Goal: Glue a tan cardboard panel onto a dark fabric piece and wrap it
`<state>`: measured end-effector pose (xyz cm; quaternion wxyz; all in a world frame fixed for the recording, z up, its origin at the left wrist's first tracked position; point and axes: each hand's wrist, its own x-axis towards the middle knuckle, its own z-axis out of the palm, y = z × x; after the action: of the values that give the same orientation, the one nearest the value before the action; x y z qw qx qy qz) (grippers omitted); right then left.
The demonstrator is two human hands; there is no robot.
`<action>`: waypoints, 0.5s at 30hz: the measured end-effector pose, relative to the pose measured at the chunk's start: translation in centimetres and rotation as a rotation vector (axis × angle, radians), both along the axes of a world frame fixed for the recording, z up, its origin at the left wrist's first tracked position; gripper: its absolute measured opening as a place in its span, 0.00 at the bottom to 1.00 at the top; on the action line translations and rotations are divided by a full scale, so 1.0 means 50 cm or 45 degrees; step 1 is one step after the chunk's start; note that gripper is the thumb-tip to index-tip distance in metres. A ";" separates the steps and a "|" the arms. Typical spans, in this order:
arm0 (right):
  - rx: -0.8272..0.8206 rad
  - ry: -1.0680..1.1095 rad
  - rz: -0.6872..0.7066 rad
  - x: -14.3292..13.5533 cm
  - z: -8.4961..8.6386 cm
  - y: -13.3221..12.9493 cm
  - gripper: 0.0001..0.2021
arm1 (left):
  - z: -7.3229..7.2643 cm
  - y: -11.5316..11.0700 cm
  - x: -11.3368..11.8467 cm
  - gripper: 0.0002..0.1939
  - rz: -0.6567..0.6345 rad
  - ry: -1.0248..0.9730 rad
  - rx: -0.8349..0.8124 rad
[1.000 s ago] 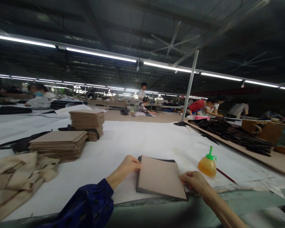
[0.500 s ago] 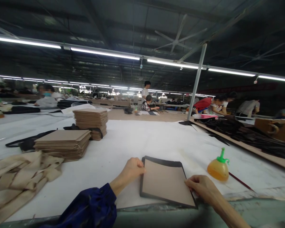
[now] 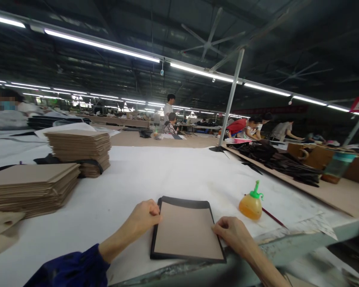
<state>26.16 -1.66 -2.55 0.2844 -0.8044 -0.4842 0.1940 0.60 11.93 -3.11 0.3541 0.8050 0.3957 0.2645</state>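
A tan board with black edging (image 3: 187, 230) lies at the front edge of the white-covered table. My left hand (image 3: 148, 217) pinches its left edge near the upper corner, thumb and fingers pressed together. On the opposite side, my right hand (image 3: 229, 232) is closed at the board's right edge, fingertips on the black border. Just beyond my right hand stands a bottle of amber liquid with a green spout (image 3: 251, 205), and a dark red stick (image 3: 273, 217) lies beside it.
Two stacks of tan boards (image 3: 80, 149) stand at the left, with beige cloth (image 3: 2, 231) in front. Dark material (image 3: 281, 161) is heaped on the right-hand table, near a metal post (image 3: 231, 97). Several people are in the background.
The view has turned to the right, so the stacks, bottle and board appear further left. Both hands keep their places at the board's edges, and the board looks slightly straighter.
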 end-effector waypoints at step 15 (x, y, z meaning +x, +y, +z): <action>-0.042 -0.009 0.049 0.004 -0.010 0.002 0.14 | 0.002 -0.003 0.000 0.08 0.005 0.002 -0.039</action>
<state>26.35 -1.55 -3.03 0.2655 -0.8002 -0.4973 0.2046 0.62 11.77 -3.00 0.3656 0.7990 0.4015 0.2584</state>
